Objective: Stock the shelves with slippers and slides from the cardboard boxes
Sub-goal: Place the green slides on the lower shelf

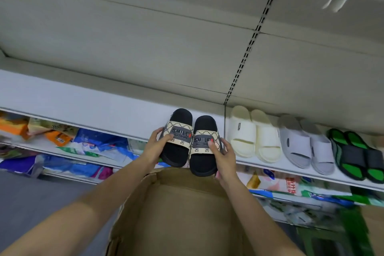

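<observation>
Pair of black slides (pixel 188 141), beige patterned straps marked SMILE, held side by side at the front edge of the white shelf (pixel 116 114). Left hand (pixel 154 145) grips the left slide, fingers curled round its strap; right hand (pixel 221 151) clamps the right slide likewise. At 3 o'clock on the shelf: cream slides (pixel 252 133), grey slides (pixel 305 143), green-and-black slides (pixel 357 154). At 6 o'clock: open cardboard box (pixel 182 210), apparently empty.

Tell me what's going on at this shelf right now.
A person is stocking footwear. The left hand and right hand each hold one black SMILE slide, side by side at the shelf edge above an open cardboard box. Cream slides, grey slides and green-and-black slides already sit to the right.
</observation>
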Available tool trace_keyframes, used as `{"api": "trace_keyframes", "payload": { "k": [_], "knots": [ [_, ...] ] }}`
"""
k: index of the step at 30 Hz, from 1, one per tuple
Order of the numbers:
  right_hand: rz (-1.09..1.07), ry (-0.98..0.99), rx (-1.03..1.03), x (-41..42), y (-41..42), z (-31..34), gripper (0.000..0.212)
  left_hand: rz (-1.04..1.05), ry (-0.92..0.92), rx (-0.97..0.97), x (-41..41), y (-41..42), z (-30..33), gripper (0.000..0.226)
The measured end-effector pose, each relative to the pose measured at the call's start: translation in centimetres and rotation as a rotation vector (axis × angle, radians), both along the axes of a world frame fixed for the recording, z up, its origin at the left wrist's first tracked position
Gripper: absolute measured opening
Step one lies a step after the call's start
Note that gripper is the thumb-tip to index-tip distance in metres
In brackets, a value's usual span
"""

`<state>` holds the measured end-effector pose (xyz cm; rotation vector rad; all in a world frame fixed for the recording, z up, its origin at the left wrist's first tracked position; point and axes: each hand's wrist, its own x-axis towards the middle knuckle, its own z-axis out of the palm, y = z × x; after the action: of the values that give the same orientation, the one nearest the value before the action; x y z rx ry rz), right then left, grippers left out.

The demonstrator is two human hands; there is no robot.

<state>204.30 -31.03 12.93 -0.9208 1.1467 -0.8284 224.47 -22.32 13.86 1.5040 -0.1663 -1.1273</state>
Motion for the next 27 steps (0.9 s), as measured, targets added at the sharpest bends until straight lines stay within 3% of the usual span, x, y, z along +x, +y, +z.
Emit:
{"api": "trace_keyframes", "payload": {
  "k": [4, 8, 13, 20, 23, 27],
  "knots": [
    [-0.006, 0.025, -0.019, 1.5, -2.3, -0.3, 0.060, 0.008, -0.035, -0.021, 1.2, -2.9, -0.6, 0.053],
    [-0.010, 0.052, -0.045, 3.2, -4.5, -0.3, 0.057, -0.034, -0.225, 0.017, 2.3, -5.2, -1.0, 0.060],
    [0.021, 0.201, -0.153, 4.5, -7.1, -0.5, 0.059, -0.098, -0.429, 0.029, 2.7, -6.9, -0.6, 0.042],
    [0.123, 0.415, -0.252, 3.4, -8.6, -1.6, 0.037, -0.160, -0.736, 0.097, 2.7, -6.6, -2.0, 0.039],
    [0.148, 0.423, -0.267, 3.2, -8.7, -2.1, 0.029, -0.168, -0.743, 0.101, 2.5, -6.7, -2.1, 0.033],
    [0.129, 0.424, -0.261, 3.7, -9.1, -2.4, 0.040, -0.158, -0.801, 0.112, 2.8, -7.7, -2.4, 0.024]
  ]
}}
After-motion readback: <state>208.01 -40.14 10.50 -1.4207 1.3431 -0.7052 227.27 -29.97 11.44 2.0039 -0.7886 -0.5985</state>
